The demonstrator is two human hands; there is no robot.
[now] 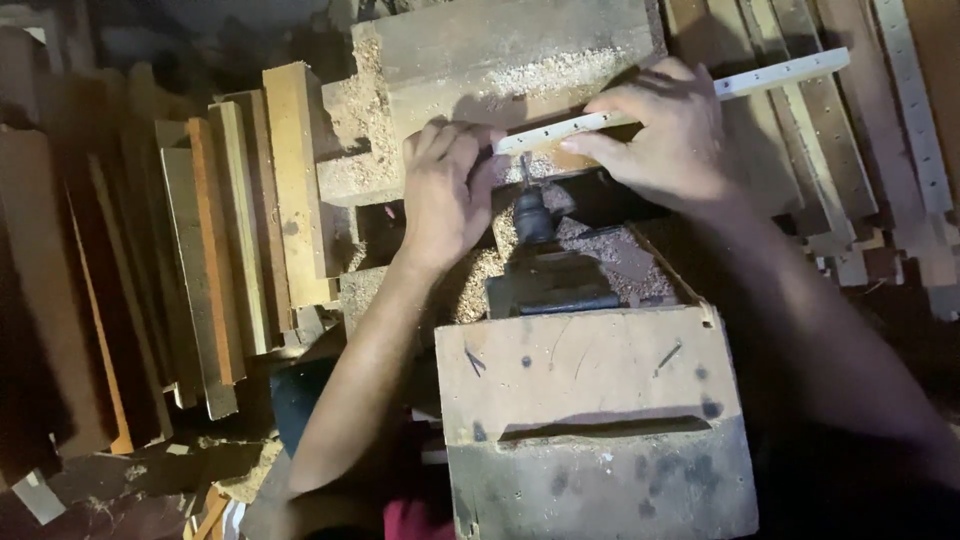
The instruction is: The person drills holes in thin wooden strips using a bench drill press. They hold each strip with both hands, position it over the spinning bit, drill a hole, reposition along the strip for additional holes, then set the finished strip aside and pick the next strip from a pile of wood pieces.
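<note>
Best done by keeping the one white drilled strip [670, 100] pressed flat on the sawdusty wooden block [500, 60] just above the single drill chuck [533, 215], right hand [665, 135] fingers curled closed over its middle, left hand [447, 190] fingers folded tight around its near end.

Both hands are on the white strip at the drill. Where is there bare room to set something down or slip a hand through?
Freest is the flat top of the wooden box, below the drill chuck. The sawdust-strewn wooden block above the white strip has some room. Crowded: around the left hand, the right hand, and the stacked boards at left.
</note>
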